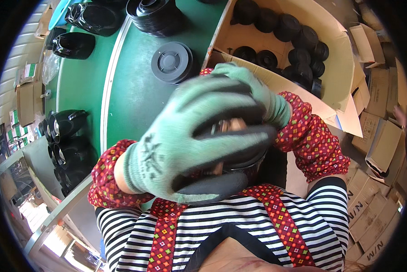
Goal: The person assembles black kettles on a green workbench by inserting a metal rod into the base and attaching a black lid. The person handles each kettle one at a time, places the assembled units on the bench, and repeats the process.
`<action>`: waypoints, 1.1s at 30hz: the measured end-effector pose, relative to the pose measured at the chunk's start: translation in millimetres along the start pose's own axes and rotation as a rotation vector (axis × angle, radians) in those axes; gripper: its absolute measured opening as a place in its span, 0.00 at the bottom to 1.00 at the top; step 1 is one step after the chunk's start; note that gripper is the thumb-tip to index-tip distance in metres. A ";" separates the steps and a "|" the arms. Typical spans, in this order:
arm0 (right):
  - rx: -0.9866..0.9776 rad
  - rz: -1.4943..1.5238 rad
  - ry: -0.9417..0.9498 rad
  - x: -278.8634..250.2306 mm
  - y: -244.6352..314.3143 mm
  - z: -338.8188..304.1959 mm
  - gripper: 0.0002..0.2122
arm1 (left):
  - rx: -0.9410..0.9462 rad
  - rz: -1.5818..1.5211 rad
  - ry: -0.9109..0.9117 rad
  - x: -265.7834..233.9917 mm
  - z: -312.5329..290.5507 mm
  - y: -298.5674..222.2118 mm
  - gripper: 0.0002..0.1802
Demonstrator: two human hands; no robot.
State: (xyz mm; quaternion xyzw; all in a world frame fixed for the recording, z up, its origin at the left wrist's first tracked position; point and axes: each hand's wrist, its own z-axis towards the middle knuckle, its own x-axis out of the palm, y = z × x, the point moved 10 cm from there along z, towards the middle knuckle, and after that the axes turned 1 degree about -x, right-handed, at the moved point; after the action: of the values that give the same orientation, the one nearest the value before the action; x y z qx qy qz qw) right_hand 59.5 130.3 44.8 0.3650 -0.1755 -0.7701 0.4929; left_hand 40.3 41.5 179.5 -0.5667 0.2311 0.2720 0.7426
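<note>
Both my hands wear pale green work gloves with black-coated palms and fingers. My left hand (199, 136), blurred by motion, curves over a glossy black round part (251, 168) in front of my chest; its thumb lies along the near side. Only a lower edge of this part shows under the glove. Behind and partly covered by the left hand is my right hand (260, 88), its fingers bent and their tips hidden. Just beyond them a small stack of dark grey round lids (171, 62) lies on the green table (135, 86).
A taller stack of black round parts (153, 16) stands at the back. Glossy black vessels (74, 45) line the table's left side, more (67, 127) nearer me. An open cardboard box (276, 84) with several black round pieces is at the right, beside flattened cartons (371, 204).
</note>
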 end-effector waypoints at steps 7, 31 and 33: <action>0.454 -0.136 0.269 -14.4 5.2 -9.8 0.15 | -0.146 -0.820 -0.146 29.4 -29.1 48.3 0.33; 0.253 0.060 0.341 12.5 5.1 -17.2 0.16 | -0.226 -0.388 0.040 38.4 -30.4 19.1 0.33; 0.321 0.195 0.321 15.9 -5.1 -22.7 0.16 | -0.331 -0.224 0.038 12.2 -11.1 1.9 0.35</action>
State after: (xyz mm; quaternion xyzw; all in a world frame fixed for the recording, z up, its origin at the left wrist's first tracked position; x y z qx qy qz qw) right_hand 69.1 120.6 20.1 0.5377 -0.2496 -0.6132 0.5221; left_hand 47.8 33.0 167.4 -0.7084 0.1326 0.2110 0.6604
